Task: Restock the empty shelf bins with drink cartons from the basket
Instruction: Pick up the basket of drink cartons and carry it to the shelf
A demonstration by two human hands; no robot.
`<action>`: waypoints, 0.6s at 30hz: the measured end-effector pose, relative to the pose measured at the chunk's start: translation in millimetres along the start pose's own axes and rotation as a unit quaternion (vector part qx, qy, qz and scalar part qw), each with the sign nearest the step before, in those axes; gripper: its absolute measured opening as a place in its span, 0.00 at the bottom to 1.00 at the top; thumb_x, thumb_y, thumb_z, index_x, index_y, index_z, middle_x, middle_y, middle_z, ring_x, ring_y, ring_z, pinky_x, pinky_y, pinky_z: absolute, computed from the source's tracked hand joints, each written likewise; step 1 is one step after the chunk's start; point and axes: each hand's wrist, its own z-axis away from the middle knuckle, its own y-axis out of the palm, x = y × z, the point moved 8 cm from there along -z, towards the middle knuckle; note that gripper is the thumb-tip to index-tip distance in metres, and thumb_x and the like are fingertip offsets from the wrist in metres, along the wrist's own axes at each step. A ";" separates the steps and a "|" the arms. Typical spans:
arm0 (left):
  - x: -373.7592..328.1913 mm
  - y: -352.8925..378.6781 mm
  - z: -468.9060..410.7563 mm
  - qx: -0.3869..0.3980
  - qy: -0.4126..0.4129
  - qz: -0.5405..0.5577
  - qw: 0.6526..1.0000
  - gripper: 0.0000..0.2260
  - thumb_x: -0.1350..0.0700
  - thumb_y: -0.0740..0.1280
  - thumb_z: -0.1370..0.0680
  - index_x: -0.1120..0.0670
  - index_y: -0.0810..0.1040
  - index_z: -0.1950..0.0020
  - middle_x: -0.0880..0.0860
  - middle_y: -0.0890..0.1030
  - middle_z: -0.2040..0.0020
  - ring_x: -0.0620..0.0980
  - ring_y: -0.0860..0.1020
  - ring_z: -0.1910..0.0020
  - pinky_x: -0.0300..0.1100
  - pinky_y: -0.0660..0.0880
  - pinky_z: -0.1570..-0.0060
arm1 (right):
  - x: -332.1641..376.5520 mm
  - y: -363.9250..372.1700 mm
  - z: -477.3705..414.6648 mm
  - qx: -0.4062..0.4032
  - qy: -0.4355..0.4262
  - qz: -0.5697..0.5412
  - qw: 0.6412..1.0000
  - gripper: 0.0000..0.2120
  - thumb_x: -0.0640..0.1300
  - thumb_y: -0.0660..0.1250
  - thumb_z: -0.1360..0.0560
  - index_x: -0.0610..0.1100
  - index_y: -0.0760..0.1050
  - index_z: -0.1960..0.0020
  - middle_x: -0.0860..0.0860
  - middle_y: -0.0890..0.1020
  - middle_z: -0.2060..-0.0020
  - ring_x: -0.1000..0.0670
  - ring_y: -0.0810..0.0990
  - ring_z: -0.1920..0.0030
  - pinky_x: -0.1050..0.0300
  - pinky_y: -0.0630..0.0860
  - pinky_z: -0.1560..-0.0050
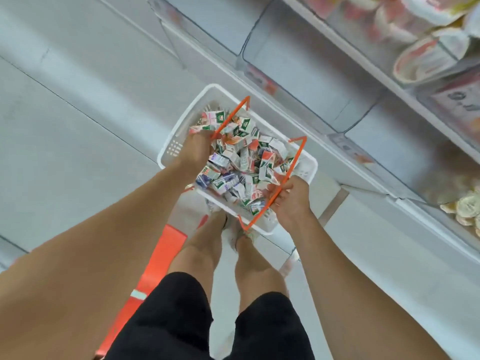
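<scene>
A white plastic basket (179, 131) with two orange wire handles sits on the floor in front of my feet. It is heaped with several small drink cartons (241, 162) printed in white, green and red. My left hand (193, 152) reaches into the basket's left side, its fingers curled by the left orange handle (228, 118) and the cartons there; what it grips is hidden. My right hand (289, 201) grips the right orange handle (288, 175) at the basket's near corner. Clear shelf bins (306, 81) stand on the shelf to the right of the basket.
The white shelving runs along the right side; upper bins (426, 61) hold cup-shaped packs and a lower one holds round snacks (465, 206). An orange object (155, 258) lies on the floor by my left leg. Pale tiled floor spreads to the left.
</scene>
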 end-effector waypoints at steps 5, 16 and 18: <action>39.5 9.8 -63.2 -0.032 0.006 -0.039 0.999 0.13 0.50 0.57 0.25 0.54 0.78 0.54 0.50 0.68 0.69 0.49 0.63 0.71 0.47 0.60 0.65 | -16.1 1.5 -66.4 0.003 -0.001 -0.019 1.000 0.15 0.41 0.57 0.25 0.39 0.75 0.43 0.43 0.80 0.65 0.42 0.80 0.61 0.50 0.75 0.55; 98.7 8.9 -127.7 0.002 -0.064 -0.009 0.998 0.21 0.53 0.52 0.24 0.53 0.84 0.46 0.51 0.73 0.67 0.48 0.66 0.70 0.43 0.63 0.66 | -40.3 6.3 -137.7 -0.034 0.024 0.041 0.998 0.14 0.48 0.60 0.24 0.44 0.76 0.42 0.45 0.80 0.67 0.44 0.78 0.63 0.52 0.75 0.56; 105.0 4.5 -125.8 0.017 -0.070 -0.006 0.997 0.19 0.53 0.53 0.22 0.54 0.83 0.45 0.53 0.78 0.64 0.49 0.72 0.67 0.43 0.68 0.64 | -44.1 1.3 -141.0 -0.062 0.029 0.125 0.990 0.15 0.51 0.59 0.22 0.45 0.77 0.41 0.44 0.83 0.61 0.45 0.79 0.60 0.48 0.78 0.47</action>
